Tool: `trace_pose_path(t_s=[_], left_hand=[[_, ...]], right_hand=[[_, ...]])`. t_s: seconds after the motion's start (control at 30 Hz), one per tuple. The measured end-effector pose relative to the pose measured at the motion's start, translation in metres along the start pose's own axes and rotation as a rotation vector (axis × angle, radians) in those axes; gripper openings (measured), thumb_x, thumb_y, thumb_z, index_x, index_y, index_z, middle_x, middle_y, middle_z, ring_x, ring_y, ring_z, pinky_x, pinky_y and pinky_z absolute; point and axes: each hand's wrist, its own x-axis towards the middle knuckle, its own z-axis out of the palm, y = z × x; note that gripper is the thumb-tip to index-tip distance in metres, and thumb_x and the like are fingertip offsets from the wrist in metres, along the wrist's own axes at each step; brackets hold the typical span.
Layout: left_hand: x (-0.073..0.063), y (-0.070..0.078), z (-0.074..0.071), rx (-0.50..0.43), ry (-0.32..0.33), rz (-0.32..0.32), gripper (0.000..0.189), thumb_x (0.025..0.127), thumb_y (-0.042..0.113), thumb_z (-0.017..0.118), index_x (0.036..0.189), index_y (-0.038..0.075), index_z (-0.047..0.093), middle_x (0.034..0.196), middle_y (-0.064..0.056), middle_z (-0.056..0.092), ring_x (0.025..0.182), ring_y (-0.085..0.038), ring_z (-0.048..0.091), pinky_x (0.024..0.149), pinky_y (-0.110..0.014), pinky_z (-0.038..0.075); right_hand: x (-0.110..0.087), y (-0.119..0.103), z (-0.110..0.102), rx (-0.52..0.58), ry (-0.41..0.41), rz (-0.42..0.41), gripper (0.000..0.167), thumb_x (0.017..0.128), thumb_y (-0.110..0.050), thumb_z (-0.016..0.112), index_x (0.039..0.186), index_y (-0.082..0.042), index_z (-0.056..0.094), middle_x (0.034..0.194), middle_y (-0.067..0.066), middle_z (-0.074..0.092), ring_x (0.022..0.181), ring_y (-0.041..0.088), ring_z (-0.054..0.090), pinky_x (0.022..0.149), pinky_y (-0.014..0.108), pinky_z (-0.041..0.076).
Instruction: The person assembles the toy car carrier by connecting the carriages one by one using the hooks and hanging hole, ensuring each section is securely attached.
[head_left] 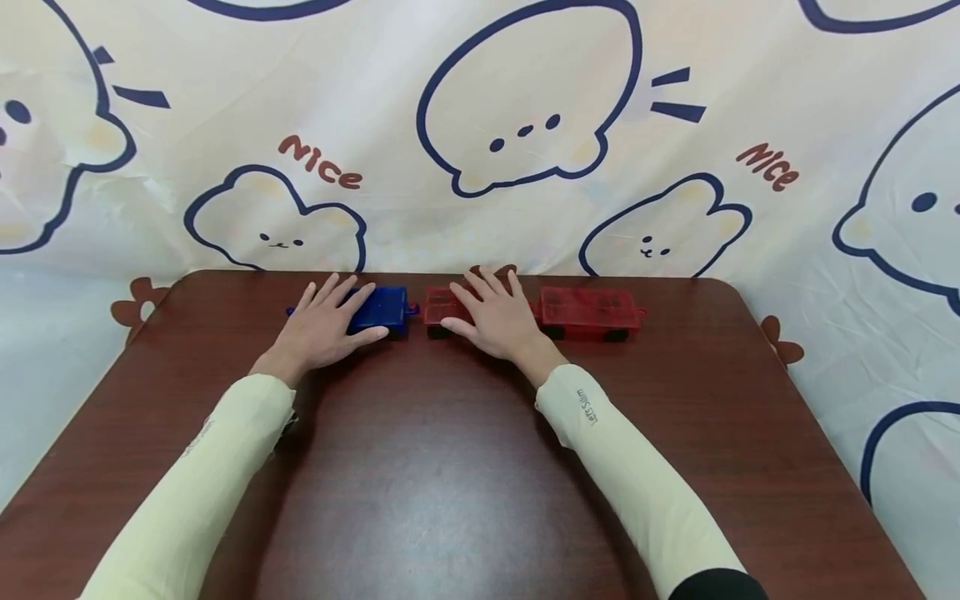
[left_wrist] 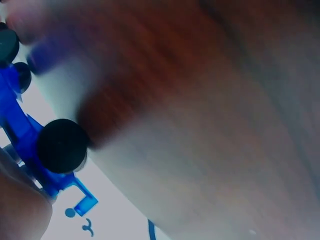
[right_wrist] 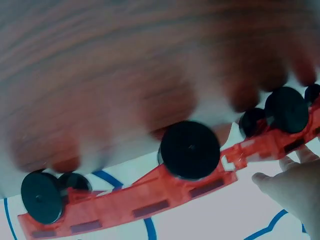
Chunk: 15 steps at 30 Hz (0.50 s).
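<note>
In the head view my left hand [head_left: 321, 327] lies over a blue plastic toy wagon [head_left: 386, 307], fingers straight and spread. Part of that wagon is hidden beneath the hand; a small hook shows at each end. My right hand [head_left: 495, 320] rests on a red see-through toy wagon [head_left: 437, 307], its fingers spread too. A second red wagon [head_left: 588, 308] stands just to its right, and the right wrist view shows the two joined by a coupling [right_wrist: 235, 156]. A narrow gap separates the blue wagon's hook from the red pair. Black wheels [left_wrist: 62, 146] carry the wagons.
The wagons stand in a row near the far edge of a dark brown wooden table [head_left: 420, 467]. Behind and beside it hangs a white cloth [head_left: 480, 225] printed with cartoon outlines.
</note>
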Motion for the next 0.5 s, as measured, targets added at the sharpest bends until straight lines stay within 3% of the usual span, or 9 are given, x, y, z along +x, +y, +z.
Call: trace_pose_path(t_s=[0.23,0.5], left_hand=[[0.004,0.012,-0.001,0.001,0.029,-0.003,0.095,0.093,0.08,0.036,0.161,0.014,0.028,0.165,-0.022,0.02,0.152,-0.044,0.007,0.118,-0.066,-0.001],[0.005,0.024,-0.001,0.013,0.068,-0.022,0.094,0.093,0.08,0.034,0.161,0.016,0.028,0.164,-0.022,0.024,0.151,-0.044,0.012,0.117,-0.068,0.003]], right_hand=[[-0.01,0.014,-0.007,-0.003,0.024,0.034,0.076,0.101,-0.071,0.028,0.162,-0.026,0.03,0.166,0.005,0.027,0.154,0.028,0.016,0.121,0.06,0.01],[-0.023,0.033,-0.011,0.059,0.059,0.08,0.072,0.102,-0.067,0.034,0.16,-0.024,0.036,0.165,0.005,0.029,0.154,0.029,0.017,0.12,0.061,0.011]])
